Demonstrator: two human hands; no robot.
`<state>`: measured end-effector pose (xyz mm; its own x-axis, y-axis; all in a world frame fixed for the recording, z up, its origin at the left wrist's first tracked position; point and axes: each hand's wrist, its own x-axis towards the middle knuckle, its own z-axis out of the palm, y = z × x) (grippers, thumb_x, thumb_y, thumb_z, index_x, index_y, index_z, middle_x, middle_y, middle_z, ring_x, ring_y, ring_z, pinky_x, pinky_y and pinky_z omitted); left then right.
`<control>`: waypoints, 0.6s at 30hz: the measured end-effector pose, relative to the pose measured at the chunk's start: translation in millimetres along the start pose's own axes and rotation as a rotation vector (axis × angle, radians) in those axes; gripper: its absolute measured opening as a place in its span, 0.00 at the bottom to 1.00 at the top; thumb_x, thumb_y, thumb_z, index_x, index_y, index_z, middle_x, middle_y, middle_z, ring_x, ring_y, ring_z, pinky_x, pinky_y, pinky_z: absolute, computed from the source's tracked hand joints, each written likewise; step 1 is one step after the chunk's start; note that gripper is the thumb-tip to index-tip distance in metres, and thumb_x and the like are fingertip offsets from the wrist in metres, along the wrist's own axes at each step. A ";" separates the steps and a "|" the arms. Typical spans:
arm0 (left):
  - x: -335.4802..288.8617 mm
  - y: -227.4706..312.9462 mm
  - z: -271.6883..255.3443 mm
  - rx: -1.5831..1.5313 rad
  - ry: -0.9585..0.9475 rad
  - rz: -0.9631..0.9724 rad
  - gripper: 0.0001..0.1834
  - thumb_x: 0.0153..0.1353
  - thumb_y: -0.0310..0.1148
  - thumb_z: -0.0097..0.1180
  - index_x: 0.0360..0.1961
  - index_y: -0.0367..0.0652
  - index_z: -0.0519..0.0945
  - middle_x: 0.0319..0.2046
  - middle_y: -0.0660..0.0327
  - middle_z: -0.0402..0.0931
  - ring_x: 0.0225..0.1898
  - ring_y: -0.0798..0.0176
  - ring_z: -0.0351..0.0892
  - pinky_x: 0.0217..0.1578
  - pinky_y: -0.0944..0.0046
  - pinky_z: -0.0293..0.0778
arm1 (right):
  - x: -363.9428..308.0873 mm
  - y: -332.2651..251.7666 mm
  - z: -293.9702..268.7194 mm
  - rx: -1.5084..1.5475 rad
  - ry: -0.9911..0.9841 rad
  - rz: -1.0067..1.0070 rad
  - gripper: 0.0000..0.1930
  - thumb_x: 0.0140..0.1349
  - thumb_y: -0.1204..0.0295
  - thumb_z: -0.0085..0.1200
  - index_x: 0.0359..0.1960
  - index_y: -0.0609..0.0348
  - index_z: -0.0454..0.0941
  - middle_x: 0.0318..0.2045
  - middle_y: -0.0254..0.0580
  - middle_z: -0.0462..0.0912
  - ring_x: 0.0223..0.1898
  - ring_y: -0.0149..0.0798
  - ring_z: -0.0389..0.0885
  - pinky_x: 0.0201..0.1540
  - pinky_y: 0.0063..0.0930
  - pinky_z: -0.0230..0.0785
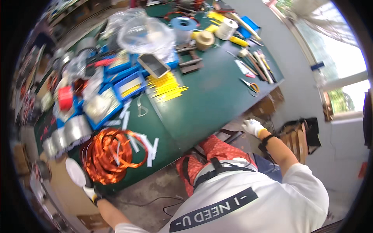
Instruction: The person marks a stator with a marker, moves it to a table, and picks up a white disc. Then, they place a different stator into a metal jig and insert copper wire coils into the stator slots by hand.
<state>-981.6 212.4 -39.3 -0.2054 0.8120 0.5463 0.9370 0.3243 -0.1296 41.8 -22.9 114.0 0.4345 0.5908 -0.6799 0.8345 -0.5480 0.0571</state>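
Observation:
My left hand [89, 192], in a white glove, is low at the left beside the table corner. It meets the lower edge of a white round disc-like thing [75, 172]; its fingers are blurred, and whether they grip it cannot be made out. Next to it on the green table [202, 105] lies a heap of coiled copper-coloured strip [107, 155]. My right hand [253, 127], also gloved, hangs off the table's front edge at the right, away from the tools. Its fingers look loosely curled, with no held thing showing.
Silver tape rolls [75, 130], blue bins [130, 86], yellow strips [167, 87] and a phone [154, 65] crowd the table's left half. Scissors [250, 86] lie near the right edge. A white thread spool [226, 29] stands farther back. A cable [155, 200] crosses the floor.

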 end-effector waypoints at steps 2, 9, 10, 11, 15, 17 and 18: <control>-44.4 147.1 -11.4 -0.410 -0.649 -0.238 0.51 0.40 0.35 0.71 0.66 0.33 0.61 0.62 0.39 0.65 0.64 0.39 0.63 0.65 0.49 0.60 | -24.8 45.2 -8.4 -0.034 0.077 0.155 0.27 0.63 0.50 0.45 0.55 0.55 0.76 0.50 0.55 0.81 0.54 0.56 0.77 0.57 0.47 0.69; -129.1 86.6 -131.1 -0.639 -0.635 -0.819 0.31 0.66 0.40 0.49 0.66 0.34 0.63 0.61 0.46 0.69 0.59 0.48 0.71 0.59 0.58 0.67 | 102.6 98.1 -41.7 0.151 0.324 0.167 0.21 0.63 0.58 0.47 0.52 0.57 0.76 0.48 0.58 0.80 0.51 0.57 0.79 0.55 0.47 0.70; -155.7 99.0 -155.8 -0.677 -0.601 -1.063 0.32 0.66 0.45 0.50 0.64 0.34 0.66 0.59 0.48 0.72 0.56 0.50 0.73 0.55 0.57 0.70 | 119.5 99.8 -54.8 0.196 0.378 0.228 0.21 0.63 0.59 0.48 0.54 0.56 0.75 0.47 0.59 0.81 0.49 0.58 0.79 0.52 0.48 0.72; -173.0 120.6 -178.6 -0.662 -0.582 -1.098 0.32 0.66 0.45 0.50 0.64 0.34 0.66 0.59 0.48 0.72 0.56 0.50 0.73 0.55 0.57 0.70 | 138.0 109.3 -65.3 0.260 0.460 0.255 0.21 0.62 0.60 0.49 0.53 0.57 0.75 0.47 0.59 0.81 0.49 0.59 0.79 0.51 0.48 0.73; -231.5 172.4 -266.4 -0.779 -0.697 -1.195 0.29 0.63 0.50 0.54 0.53 0.33 0.75 0.39 0.56 0.77 0.37 0.59 0.75 0.37 0.59 0.73 | 203.6 183.3 -101.9 0.208 0.545 0.339 0.31 0.60 0.57 0.56 0.59 0.64 0.65 0.42 0.60 0.82 0.44 0.62 0.81 0.48 0.50 0.73; -259.8 222.4 -279.6 -0.522 -0.954 -1.028 0.30 0.63 0.47 0.54 0.55 0.30 0.73 0.43 0.49 0.78 0.41 0.56 0.77 0.42 0.58 0.73 | 239.5 262.7 -100.6 0.247 0.567 0.557 0.36 0.59 0.55 0.57 0.66 0.57 0.59 0.51 0.58 0.79 0.53 0.58 0.77 0.56 0.45 0.70; -239.8 306.3 -296.0 -0.470 -1.083 -0.956 0.30 0.63 0.47 0.54 0.54 0.29 0.73 0.46 0.46 0.78 0.45 0.53 0.78 0.45 0.57 0.72 | 229.8 292.4 -108.4 0.272 0.552 0.656 0.35 0.60 0.59 0.54 0.68 0.54 0.57 0.54 0.57 0.76 0.59 0.55 0.72 0.57 0.45 0.69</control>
<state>-561.7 -26.7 34.9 -0.6752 0.4148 -0.6100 0.2953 0.9098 0.2917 422.4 16.9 53.8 0.9548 0.2720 -0.1196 0.2831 -0.9551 0.0878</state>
